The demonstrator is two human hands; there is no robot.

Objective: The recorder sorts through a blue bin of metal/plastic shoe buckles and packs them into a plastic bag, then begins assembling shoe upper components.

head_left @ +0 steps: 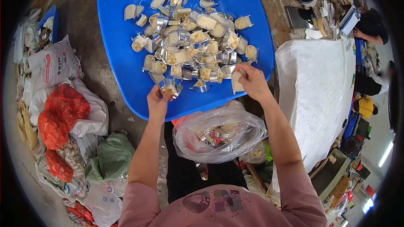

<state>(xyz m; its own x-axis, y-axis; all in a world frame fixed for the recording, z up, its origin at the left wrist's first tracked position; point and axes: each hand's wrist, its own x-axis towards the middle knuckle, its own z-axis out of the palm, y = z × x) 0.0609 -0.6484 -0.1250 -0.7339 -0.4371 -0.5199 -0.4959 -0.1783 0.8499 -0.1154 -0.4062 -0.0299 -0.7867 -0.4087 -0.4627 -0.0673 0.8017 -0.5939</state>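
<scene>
A big blue tub (122,65) in front of me holds a heap of small curved pieces (198,38), cream on one side and shiny silver on the other. At the tub's near edge, my left hand (158,102) is closed on one silver-and-cream curved piece (169,86). My right hand (253,83) pinches another curved piece (237,83), with its cream face showing, over the tub's near right side. Between my forearms sits an open clear plastic bag (189,147), with several similar pieces inside it.
White and red sacks (63,109) and a green bag (111,155) are piled at my left. On the right stands a long surface under a white cover (313,96). Farther right, another person (370,27) works among clutter.
</scene>
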